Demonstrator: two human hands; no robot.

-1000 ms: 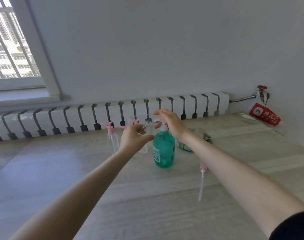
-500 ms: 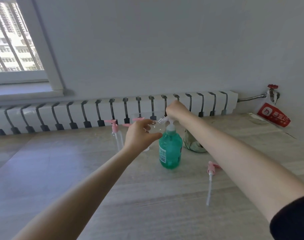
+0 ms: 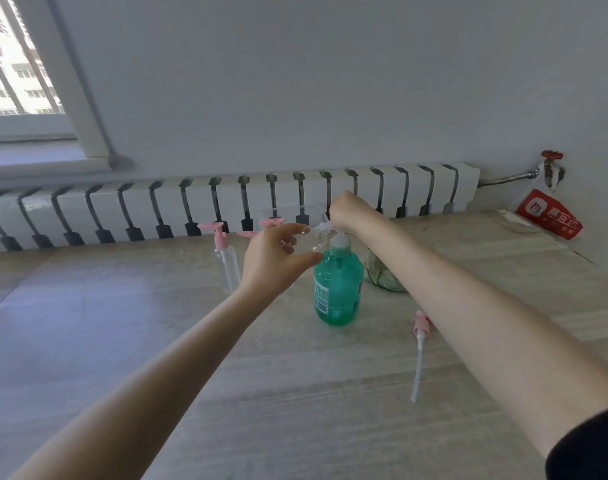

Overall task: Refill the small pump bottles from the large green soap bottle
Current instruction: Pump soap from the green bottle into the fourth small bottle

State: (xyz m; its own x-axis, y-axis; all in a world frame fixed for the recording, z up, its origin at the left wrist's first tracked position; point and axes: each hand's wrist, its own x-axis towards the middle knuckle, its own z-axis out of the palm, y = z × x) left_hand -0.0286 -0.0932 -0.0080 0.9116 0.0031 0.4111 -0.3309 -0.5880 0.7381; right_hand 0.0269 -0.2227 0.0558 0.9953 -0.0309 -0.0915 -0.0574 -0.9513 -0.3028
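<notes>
- Large green soap bottle: upright at the centre of the pale table. Its white pump head sits under the right hand.
- Right hand: bunched over the pump head, knuckles up. The fingers are hidden, so grip or plain press cannot be told.
- Left hand: thumb below and fingers curled above, pinching a small clear bottle that is tilted with its mouth at the spout.
- Loose pink pump: lying on the table to the right of the green bottle.
- Capped small pump bottle: standing to the left, apart.
- Risks, as judged:
  - If the narrow mouth slips off the spout, soap would land on the fingers and table.
  - A hard off-centre press could tip the green bottle.
  - The slick plastic may twist in the pinch.
</notes>
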